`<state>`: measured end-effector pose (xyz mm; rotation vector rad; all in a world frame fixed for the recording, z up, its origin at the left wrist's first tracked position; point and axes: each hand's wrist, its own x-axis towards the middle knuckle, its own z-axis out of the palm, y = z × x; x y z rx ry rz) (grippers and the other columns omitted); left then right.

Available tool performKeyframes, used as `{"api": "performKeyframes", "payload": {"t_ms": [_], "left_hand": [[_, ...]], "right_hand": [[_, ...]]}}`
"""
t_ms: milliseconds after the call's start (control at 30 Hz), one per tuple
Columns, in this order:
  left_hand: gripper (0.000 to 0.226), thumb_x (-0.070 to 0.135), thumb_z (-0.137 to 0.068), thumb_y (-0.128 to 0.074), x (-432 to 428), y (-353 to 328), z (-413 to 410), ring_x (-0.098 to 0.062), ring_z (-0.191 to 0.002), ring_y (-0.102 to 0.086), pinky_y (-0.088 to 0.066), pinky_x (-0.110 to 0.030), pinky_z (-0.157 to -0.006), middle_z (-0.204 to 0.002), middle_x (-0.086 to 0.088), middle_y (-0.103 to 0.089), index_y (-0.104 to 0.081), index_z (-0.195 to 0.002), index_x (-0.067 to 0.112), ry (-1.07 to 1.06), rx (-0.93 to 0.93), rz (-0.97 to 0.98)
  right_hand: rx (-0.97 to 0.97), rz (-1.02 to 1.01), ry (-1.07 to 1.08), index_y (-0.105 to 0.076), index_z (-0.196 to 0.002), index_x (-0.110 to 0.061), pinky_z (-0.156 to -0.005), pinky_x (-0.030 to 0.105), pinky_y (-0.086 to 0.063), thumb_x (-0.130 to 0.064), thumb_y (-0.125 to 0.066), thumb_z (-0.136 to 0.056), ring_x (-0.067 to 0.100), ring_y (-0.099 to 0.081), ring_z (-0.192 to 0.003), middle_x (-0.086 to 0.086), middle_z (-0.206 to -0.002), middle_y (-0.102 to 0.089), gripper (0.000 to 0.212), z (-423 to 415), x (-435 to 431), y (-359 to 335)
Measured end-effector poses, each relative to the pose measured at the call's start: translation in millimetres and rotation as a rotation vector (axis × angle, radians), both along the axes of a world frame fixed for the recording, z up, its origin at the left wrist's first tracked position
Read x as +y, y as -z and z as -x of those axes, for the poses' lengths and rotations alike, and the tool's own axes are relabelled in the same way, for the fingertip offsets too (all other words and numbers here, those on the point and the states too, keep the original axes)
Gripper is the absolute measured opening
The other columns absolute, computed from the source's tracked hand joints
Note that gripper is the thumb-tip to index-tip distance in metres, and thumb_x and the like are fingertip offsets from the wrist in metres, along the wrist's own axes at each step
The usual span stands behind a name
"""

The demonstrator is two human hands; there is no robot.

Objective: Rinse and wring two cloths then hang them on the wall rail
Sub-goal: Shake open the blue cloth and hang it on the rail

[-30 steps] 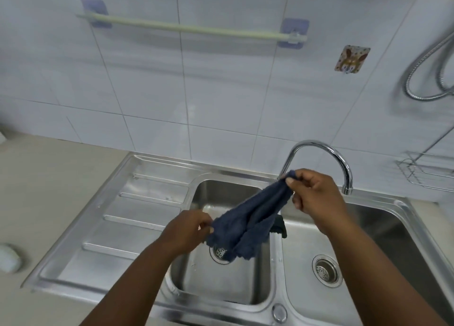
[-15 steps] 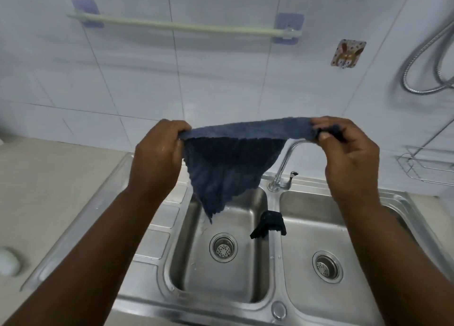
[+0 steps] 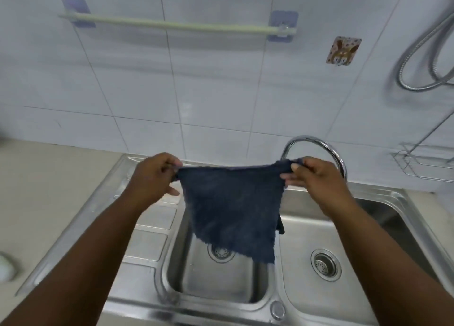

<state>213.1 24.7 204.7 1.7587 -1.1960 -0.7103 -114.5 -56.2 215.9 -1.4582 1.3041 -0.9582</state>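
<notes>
Steel double sink (image 3: 147, 229) filled the lower frame, set in the counter against the tiled wall, drainboard at its left end. Wall rail (image 3: 177, 26) ran bare across the tiles above, well apart from the hands. Dark blue cloth (image 3: 231, 210) hung spread over the left basin, top edge stretched level, lower corner drooping above the drain. Left hand (image 3: 152, 178) pinched the cloth's top left corner; right hand (image 3: 317, 178) pinched the top right corner, just in front of the curved faucet (image 3: 317, 142). Second dark cloth (image 3: 280, 226) showed partly behind, on the divider between the basins.
</notes>
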Motion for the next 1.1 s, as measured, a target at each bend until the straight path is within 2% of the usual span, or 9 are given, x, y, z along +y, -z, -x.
{"api": "performKeyframes", "payload": {"t_ms": [167, 267, 333, 467, 600, 833, 900, 967, 1100], "left_hand": [[0.015, 0.002, -0.086, -0.067, 28, -33, 18, 0.000, -0.077, -0.061, -0.047, -0.008, -0.077, -0.089, 0.005, -0.069, -0.072, -0.095, 0.012, -0.183, -0.394, 0.625], [0.038, 0.004, -0.083, -0.071, 34, 32, 10, 0.000, -0.067, -0.061, -0.054, -0.028, -0.074, -0.079, 0.007, -0.069, -0.063, -0.076, 0.041, 0.128, -0.437, 0.182], [0.041, 0.009, -0.085, -0.070, 40, 66, 0, -0.003, -0.070, -0.064, -0.058, -0.038, -0.078, -0.079, 0.004, -0.071, -0.057, -0.072, 0.046, 0.285, -0.427, -0.159], [0.026, 0.014, -0.090, -0.065, 38, 62, -4, -0.012, -0.078, -0.068, -0.057, -0.029, -0.080, -0.082, 0.007, -0.070, -0.063, -0.078, 0.037, 0.201, -0.328, -0.215], [0.009, 0.015, -0.085, -0.070, 25, 13, -12, -0.020, -0.083, -0.070, -0.057, -0.042, -0.087, -0.086, 0.000, -0.075, -0.072, -0.090, 0.021, -0.003, -0.192, 0.000], [0.014, 0.006, -0.086, -0.070, 45, -51, 17, -0.004, -0.084, -0.067, -0.051, -0.016, -0.082, -0.091, 0.004, -0.073, -0.073, -0.097, 0.013, -0.229, -0.309, 0.698], [0.030, 0.006, -0.081, -0.074, 40, -18, 9, -0.006, -0.078, -0.066, -0.051, -0.022, -0.075, -0.080, 0.014, -0.074, -0.071, -0.085, 0.036, -0.035, -0.396, 0.413], [0.040, 0.009, -0.075, -0.079, 37, 28, -5, -0.002, -0.071, -0.067, -0.053, -0.028, -0.072, -0.066, 0.020, -0.071, -0.066, -0.067, 0.046, 0.192, -0.397, -0.034], [0.031, 0.009, -0.080, -0.074, 46, 61, -19, -0.005, -0.071, -0.069, -0.055, -0.026, -0.074, -0.074, 0.012, -0.073, -0.070, -0.070, 0.038, 0.207, -0.306, -0.249]], "right_hand": [[-0.177, 0.537, 0.126, -0.069, -0.103, -0.007, -0.087, 0.026, -0.055, 0.000, -0.054, -0.095, 0.021, -0.072, -0.094, 0.015, -0.102, -0.073, 0.018, -3, 33, -40], [0.428, 0.186, -0.089, -0.075, -0.090, -0.012, -0.072, 0.023, -0.054, -0.011, -0.066, -0.089, 0.024, -0.072, -0.082, 0.013, -0.085, -0.075, 0.009, 9, 29, 22], [0.555, -0.200, -0.242, -0.073, -0.088, -0.003, -0.078, 0.035, -0.060, -0.011, -0.067, -0.089, 0.024, -0.075, -0.076, 0.015, -0.082, -0.075, 0.010, 18, 29, 60], [0.242, -0.252, -0.101, -0.069, -0.096, 0.004, -0.086, 0.045, -0.060, -0.004, -0.057, -0.095, 0.023, -0.077, -0.079, 0.022, -0.089, -0.076, 0.014, 17, 23, 69], [0.043, -0.138, -0.045, -0.070, -0.097, -0.003, -0.089, 0.042, -0.058, -0.006, -0.056, -0.096, 0.025, -0.076, -0.088, 0.013, -0.087, -0.077, 0.014, 8, 12, 27], [-0.151, 0.545, 0.168, -0.070, -0.106, -0.015, -0.087, 0.023, -0.054, -0.007, -0.056, -0.096, 0.014, -0.073, -0.092, 0.006, -0.098, -0.074, 0.019, -5, 37, -39], [0.258, 0.477, 0.048, -0.072, -0.100, -0.015, -0.076, 0.020, -0.051, -0.011, -0.059, -0.094, 0.013, -0.068, -0.085, 0.002, -0.091, -0.071, 0.015, -6, 34, -12], [0.564, 0.035, -0.193, -0.071, -0.084, -0.015, -0.062, 0.024, -0.052, -0.010, -0.060, -0.092, 0.022, -0.067, -0.077, 0.007, -0.082, -0.069, 0.014, -2, 28, 26], [0.440, -0.187, -0.191, -0.070, -0.090, -0.014, -0.081, 0.040, -0.062, -0.010, -0.059, -0.095, 0.018, -0.077, -0.076, 0.013, -0.089, -0.077, 0.013, 13, 23, 59]]}}
